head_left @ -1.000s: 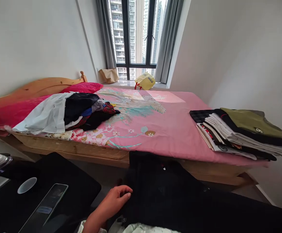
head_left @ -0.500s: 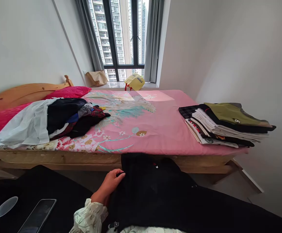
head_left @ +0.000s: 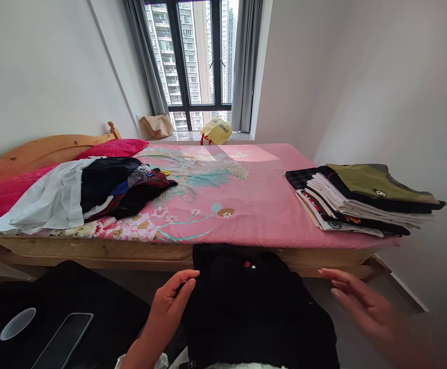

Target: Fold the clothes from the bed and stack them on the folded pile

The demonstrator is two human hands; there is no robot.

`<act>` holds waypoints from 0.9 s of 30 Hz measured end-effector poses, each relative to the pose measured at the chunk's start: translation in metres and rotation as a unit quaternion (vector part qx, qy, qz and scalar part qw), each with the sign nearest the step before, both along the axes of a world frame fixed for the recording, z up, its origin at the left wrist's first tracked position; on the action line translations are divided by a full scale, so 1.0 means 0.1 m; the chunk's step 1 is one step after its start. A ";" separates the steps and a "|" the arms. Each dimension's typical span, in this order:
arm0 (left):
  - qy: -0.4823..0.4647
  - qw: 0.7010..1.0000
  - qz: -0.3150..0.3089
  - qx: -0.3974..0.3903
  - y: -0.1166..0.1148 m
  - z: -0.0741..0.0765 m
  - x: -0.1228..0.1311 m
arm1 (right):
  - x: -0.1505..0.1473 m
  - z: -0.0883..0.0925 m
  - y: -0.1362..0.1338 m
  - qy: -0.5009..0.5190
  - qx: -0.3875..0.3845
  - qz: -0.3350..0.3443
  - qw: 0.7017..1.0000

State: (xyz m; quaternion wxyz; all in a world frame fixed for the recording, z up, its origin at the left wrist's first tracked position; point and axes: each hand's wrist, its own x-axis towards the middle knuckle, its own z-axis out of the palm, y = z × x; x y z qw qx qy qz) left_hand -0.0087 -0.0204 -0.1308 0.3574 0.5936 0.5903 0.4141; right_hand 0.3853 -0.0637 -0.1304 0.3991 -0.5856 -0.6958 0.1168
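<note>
A black garment (head_left: 254, 312) with a small red and white logo lies over my lap, its far edge against the side of the bed. At its left edge is my left hand (head_left: 169, 300), thumb and forefinger apart, with no cloth visible between them. My right hand (head_left: 369, 307) hovers off the garment's right side, fingers stretched out and somewhat blurred by motion. It holds nothing.
The pink bed (head_left: 262, 205) spans the view ahead. A loose heap of clothes (head_left: 108, 184) lies on its left, a folded stack (head_left: 362, 200) on its right. At lower left, a phone (head_left: 64, 341) and a translucent oval lid or dish (head_left: 18, 324) rest on black cloth.
The garment part that stretched far to the lower right now lies in over the middle. My right hand has come into view at the right. My left hand's fingers have parted at the edge.
</note>
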 end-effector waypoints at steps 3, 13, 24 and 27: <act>-0.011 1.000 -0.010 -0.005 -0.05 0.01 0.04 | -0.78 0.41 0.33 -0.044 0.025 0.208 0.977; -0.197 0.977 0.062 -0.050 -0.05 0.00 -0.07 | -1.55 0.35 1.07 -0.163 0.078 0.401 0.898; -0.164 0.953 -0.214 -0.136 0.34 -0.52 -0.05 | -0.54 1.59 0.99 -0.168 0.190 0.050 0.966; -0.138 0.948 -0.256 -0.128 0.43 -0.53 0.10 | -0.41 1.92 0.90 -0.181 0.250 -0.049 0.950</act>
